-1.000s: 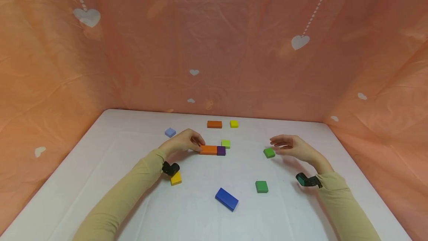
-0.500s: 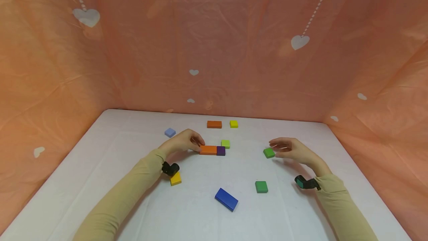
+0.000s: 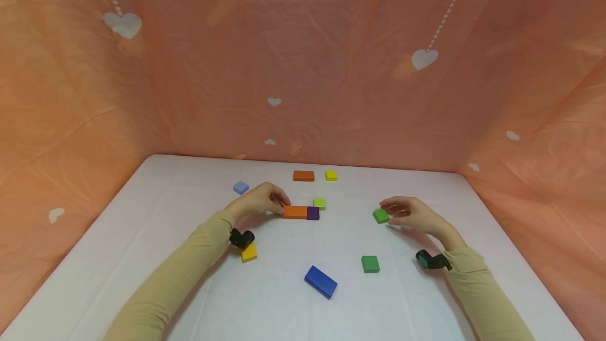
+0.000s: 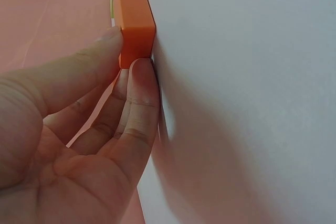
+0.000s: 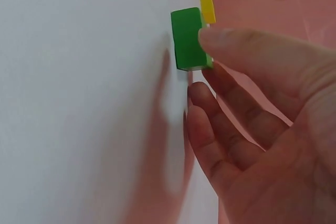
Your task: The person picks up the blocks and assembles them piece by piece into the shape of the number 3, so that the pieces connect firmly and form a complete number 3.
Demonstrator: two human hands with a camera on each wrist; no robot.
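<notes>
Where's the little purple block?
In the head view, the purple block is just right of the picture's middle, at the right end of the bright orange block that the left hand holds, with the lime-green block just behind it.

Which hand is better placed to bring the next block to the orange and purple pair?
Probably the right hand: it sits at the separate bright green block, while the left hand holds the orange block.

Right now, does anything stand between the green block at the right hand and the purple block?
Nothing visible does; the lime block lies just behind the purple block, close beside the direct path from the green block.
</notes>
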